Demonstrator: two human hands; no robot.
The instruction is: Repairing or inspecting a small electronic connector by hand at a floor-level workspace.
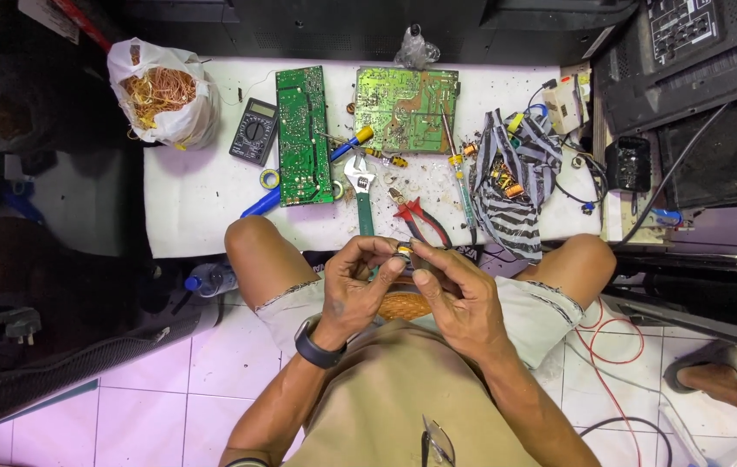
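Note:
My left hand [358, 281] and my right hand [451, 285] meet over my lap, both pinching a small yellow and black electronic part [404, 251] between the fingertips. A black watch sits on my left wrist [315, 346]. Below the hands lies a mass of copper wire [403, 306] on my lap. Just beyond the hands, on the low white table [195, 207], lie a green-handled adjustable wrench [361, 195] and red-handled pliers [420, 221].
Two green circuit boards [304, 134] [406, 108], a black multimeter [253, 131], a blue-handled screwdriver [299, 182], a soldering iron [457, 169], a striped cloth bag of parts [515, 186] and a white bag of copper wire [163, 93] lie on the table. Dark television casings [697, 78] stand at right.

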